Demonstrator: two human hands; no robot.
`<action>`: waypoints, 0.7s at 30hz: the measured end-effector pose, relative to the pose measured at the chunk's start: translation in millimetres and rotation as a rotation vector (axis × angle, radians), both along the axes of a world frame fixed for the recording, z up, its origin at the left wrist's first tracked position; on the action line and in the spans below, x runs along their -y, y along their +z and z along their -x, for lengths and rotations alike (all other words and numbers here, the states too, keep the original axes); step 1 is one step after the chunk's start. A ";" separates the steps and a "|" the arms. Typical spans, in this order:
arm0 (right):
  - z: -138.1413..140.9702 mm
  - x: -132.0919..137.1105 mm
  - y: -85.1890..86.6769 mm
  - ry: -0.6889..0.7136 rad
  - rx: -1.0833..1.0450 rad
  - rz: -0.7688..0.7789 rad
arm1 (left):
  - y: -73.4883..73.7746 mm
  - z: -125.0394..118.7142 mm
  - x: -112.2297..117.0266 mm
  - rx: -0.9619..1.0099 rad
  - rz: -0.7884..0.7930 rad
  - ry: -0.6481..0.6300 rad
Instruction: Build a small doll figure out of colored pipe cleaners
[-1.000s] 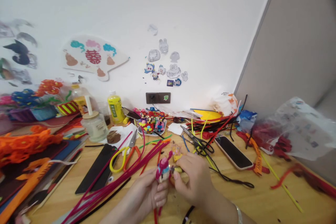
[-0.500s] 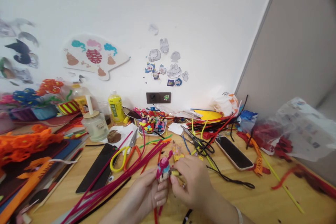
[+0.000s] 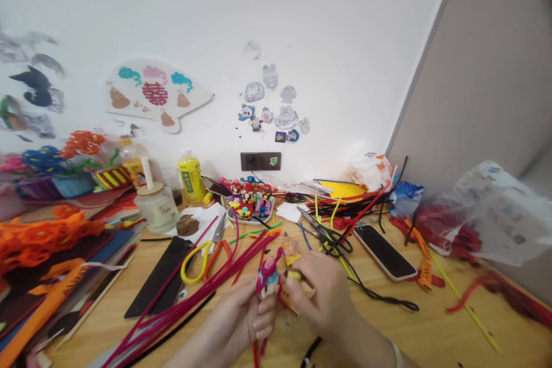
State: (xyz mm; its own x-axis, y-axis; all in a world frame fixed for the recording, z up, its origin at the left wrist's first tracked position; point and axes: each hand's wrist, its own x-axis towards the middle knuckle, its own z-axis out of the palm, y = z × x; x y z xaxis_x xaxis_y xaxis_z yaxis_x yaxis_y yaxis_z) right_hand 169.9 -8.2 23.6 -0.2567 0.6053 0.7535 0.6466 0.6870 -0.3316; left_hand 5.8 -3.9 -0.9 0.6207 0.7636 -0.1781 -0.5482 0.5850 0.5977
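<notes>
My left hand [image 3: 241, 315] grips a small pipe-cleaner figure [image 3: 268, 279] upright, with a pink top and a blue-and-white body. My right hand [image 3: 323, 296] is close beside it, pinching a small yellow and orange pipe-cleaner piece [image 3: 296, 290] between fingers and thumb. Its fingers hide most of that piece. Just beyond my hands, a little yellow-orange figure [image 3: 292, 247] lies on the wooden table [image 3: 431, 322]. Magenta pipe cleaners [image 3: 190, 299] stretch along the table to the left of my left hand.
Black-handled scissors [image 3: 332, 241] and a phone [image 3: 383, 251] lie to the right. Yellow-and-orange-handled pliers [image 3: 207, 259] sit left. Further back stand a glass jar [image 3: 157, 207], a yellow bottle [image 3: 190, 177] and a plate of figures [image 3: 250, 198]. A plastic bag [image 3: 487, 213] lies far right.
My right hand has shifted slightly, and the yellow and orange piece in it has turned, with more of it showing below my fingers. My left hand and the figure stay nearly still.
</notes>
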 end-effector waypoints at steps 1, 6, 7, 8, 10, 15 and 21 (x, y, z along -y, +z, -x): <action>-1.9 -1.6 -0.1 -0.006 -0.063 0.055 | 0.2 -0.4 0.1 0.002 -0.006 0.024; -5.6 -13.9 -2.4 0.044 -0.474 0.419 | 3.4 -1.4 -2.1 -0.073 -0.107 0.268; -4.6 -16.3 -3.0 0.063 -0.531 0.479 | 4.1 -1.1 -3.0 -0.102 -0.122 0.298; -3.2 -18.4 -3.6 0.077 -0.565 0.528 | 4.5 -0.6 -4.2 -0.128 -0.136 0.314; 0.2 -21.7 -5.0 0.080 -0.578 0.603 | 3.9 0.8 -6.9 -0.168 -0.169 0.325; 5.1 -27.0 -9.5 0.062 -0.551 0.688 | -2.0 2.8 -11.2 -0.238 -0.248 0.318; 4.3 -32.9 -16.1 0.156 -0.717 0.767 | -0.2 0.9 -8.8 -0.271 -0.211 0.333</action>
State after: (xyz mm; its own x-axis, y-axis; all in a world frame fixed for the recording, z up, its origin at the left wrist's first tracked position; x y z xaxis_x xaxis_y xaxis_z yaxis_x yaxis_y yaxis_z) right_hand 165.5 24.8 7.5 -0.0198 0.9815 0.1905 0.0505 0.1912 -0.9802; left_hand 4.9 4.9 -1.1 0.2887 0.9500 -0.1192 -0.4930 0.2542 0.8321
